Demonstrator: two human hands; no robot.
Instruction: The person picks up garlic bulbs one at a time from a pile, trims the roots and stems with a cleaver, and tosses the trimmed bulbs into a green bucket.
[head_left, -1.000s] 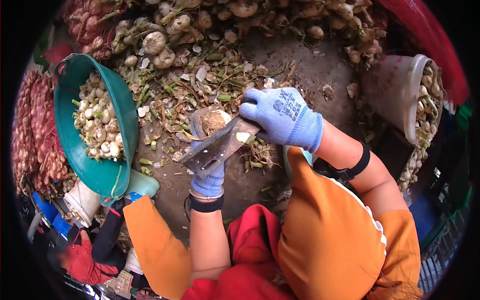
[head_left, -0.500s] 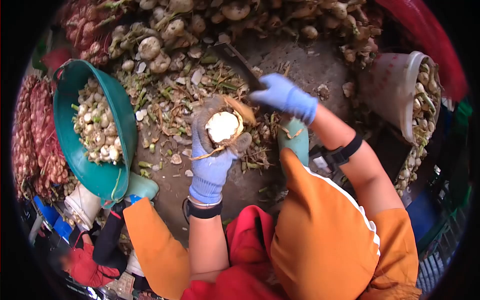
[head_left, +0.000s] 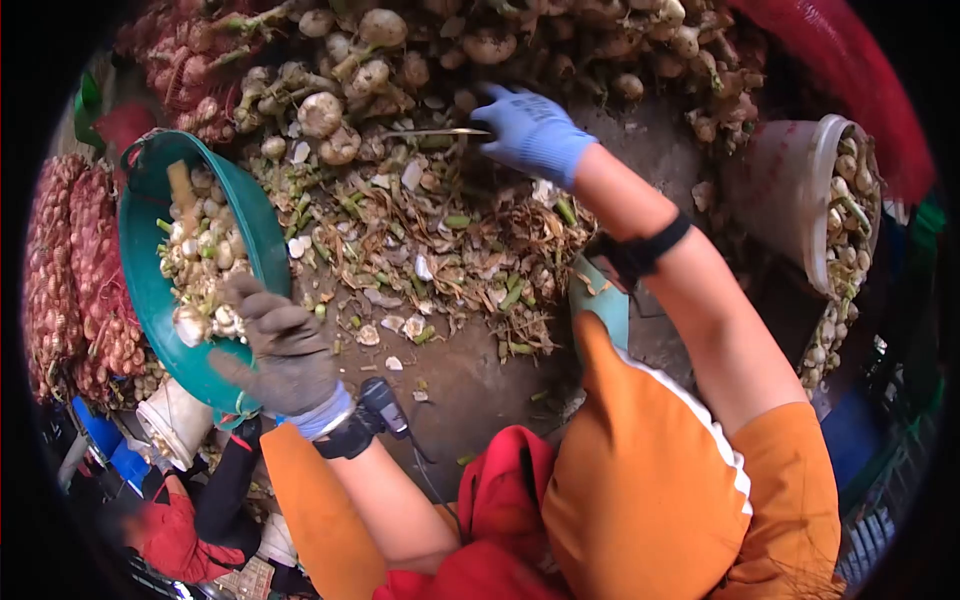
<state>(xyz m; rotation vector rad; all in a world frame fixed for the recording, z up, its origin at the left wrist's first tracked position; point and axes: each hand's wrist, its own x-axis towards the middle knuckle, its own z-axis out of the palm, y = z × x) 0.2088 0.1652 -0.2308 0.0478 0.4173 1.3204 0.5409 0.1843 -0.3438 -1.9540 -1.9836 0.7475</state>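
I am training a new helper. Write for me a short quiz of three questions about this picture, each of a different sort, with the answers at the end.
1. True or false: the left hand is over the rim of the green basin.
2. Multiple choice: what does the right hand hold? A) a knife B) a brush C) a red net bag
3. Fill in: the white bucket stands on the ____ side of the picture.

Key: 1 true; 2 A, the blade points left toward the pile of untrimmed bulbs; 3 right.
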